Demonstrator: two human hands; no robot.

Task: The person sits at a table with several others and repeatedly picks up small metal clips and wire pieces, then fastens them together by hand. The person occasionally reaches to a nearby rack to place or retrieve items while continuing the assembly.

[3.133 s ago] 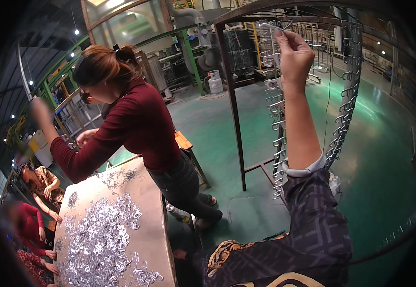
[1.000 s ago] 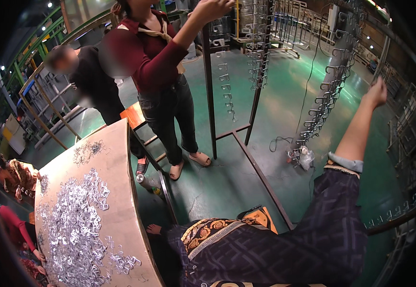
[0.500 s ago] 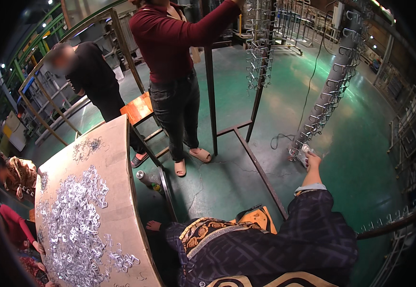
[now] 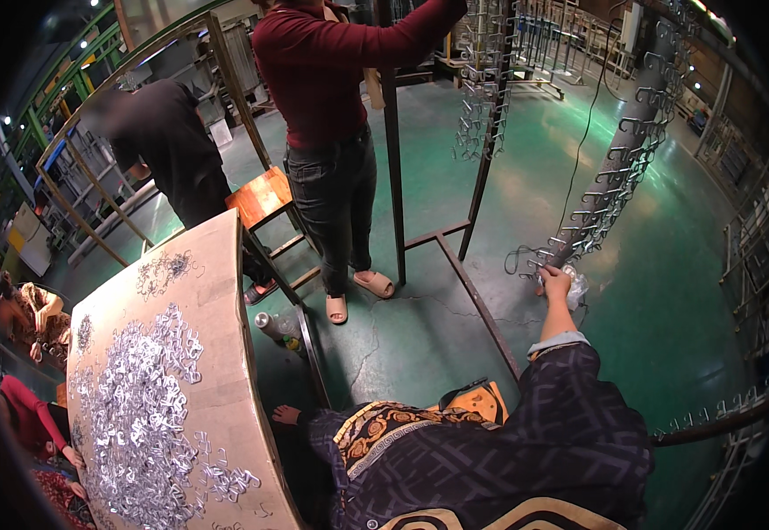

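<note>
Right hand at right of frame, clenched on a metal clip at hook rack's foot. Left hand unseen. Next: careful unhooking, likely.

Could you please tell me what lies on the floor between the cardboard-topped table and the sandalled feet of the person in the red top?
In the head view, a plastic bottle lies on its side there.
</note>
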